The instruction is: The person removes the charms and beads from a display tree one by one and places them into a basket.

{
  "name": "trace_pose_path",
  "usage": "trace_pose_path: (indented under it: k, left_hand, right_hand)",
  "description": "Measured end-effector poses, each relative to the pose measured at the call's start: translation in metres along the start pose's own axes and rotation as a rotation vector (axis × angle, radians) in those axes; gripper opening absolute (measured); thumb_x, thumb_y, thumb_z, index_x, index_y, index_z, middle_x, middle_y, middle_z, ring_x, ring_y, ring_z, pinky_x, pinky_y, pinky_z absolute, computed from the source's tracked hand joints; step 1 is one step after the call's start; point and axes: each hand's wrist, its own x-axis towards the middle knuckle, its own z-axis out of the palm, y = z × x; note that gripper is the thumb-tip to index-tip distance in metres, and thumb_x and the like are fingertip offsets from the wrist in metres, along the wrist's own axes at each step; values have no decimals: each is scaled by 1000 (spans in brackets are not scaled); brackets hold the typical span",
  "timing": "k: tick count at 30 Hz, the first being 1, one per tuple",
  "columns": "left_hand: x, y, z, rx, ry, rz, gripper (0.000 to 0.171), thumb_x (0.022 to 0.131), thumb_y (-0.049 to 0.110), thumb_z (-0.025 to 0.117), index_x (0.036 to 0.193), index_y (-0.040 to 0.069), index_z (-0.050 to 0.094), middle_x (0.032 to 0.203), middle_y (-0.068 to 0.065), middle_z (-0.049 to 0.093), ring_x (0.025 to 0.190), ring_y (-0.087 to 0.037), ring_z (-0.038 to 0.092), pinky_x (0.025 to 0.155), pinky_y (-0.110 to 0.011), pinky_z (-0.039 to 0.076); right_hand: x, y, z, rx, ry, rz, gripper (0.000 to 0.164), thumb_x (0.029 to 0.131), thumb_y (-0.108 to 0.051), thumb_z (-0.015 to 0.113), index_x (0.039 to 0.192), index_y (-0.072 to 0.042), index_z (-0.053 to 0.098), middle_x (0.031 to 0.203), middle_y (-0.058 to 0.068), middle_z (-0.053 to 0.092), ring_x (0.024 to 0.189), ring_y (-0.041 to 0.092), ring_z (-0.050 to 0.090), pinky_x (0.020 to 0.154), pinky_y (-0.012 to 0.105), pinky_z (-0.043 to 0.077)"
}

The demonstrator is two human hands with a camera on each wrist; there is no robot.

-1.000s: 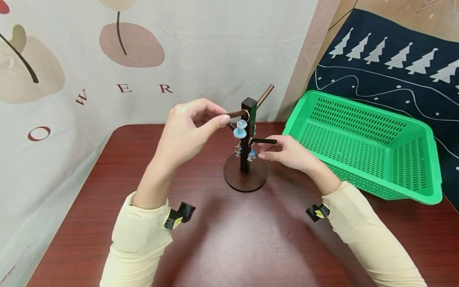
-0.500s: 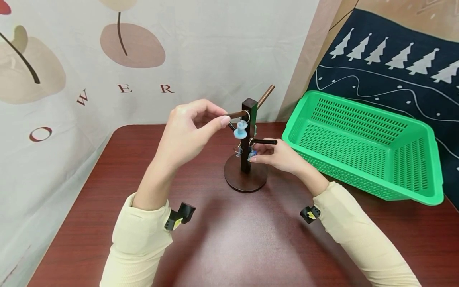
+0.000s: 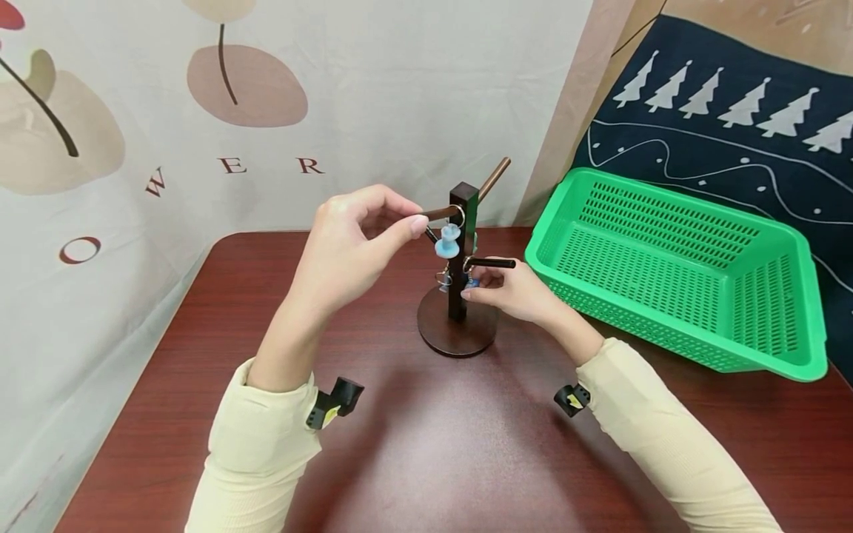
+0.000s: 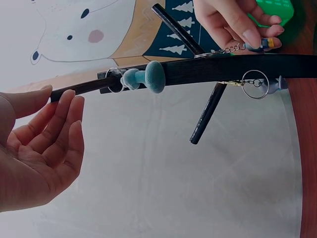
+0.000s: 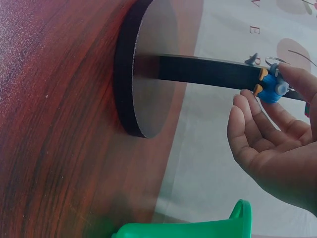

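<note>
A dark brown wooden stand (image 3: 457, 307) with a square post, a round base and peg arms rises upright from the glossy red-brown wood-grain worktop (image 3: 453, 437). To the left of the stand's post is the left hand (image 3: 356, 244), thumb and fingers clamped on the outer end of the brown round wooden peg (image 4: 84, 89) at the upper left of the stand. Around that peg, up near the post, sits a metal ring, and below it hangs a pale blue, fuzzy, spool-shaped keyring charm (image 4: 154, 77). Low on the right side of the stand, the right hand (image 3: 513, 291) has its thumb and fingers clamped on a small bright blue figure charm with orange feet (image 5: 270, 89), whose metal chain runs up to the black round lower peg (image 3: 492, 263) on the stand's right. Low on the left side of the stand, a grey-blue charm (image 4: 275, 85) hangs with a large silver ring; its shape is too small to make out. Right of the stand, near the right forearm, stands a green perforated plastic basket (image 3: 656, 342). Behind the stand hangs a pale printed cloth (image 3: 413, 111); behind the basket, a navy cloth with white trees (image 3: 706, 141).
</note>
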Motion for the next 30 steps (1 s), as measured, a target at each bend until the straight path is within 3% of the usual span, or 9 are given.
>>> trace_pose_path:
  k: [10,18,30]
  left_hand:
    - [1,0,1,6,10,17,8,83,14,67,88,7,69,76,-1,65,61,-11,55,56,-25,37]
    - [0,1,0,7,15,19,8,83,13,67,87,7,69,75,-1,65,61,-17,56,56,-24,37]
    - [1,1,0,2,10,6,8,83,13,67,87,8,69,75,-1,65,61,-11,55,56,-24,38]
  right_hand:
    - [-7,-7,-18,81,-24,65,21,78,-14,73,94,-3,64,85,7,63,76,18,59,68,32,46]
    - [-11,-16,-37,52,-60,83,24,77,-14,74,93,-4,61,82,6,63,71,18,56,62,30,42]
    - [-16,-30,-61,21,-77,80,22,78,-15,72,95,-6,62,84,8,63,75,20,57,64,31,46]
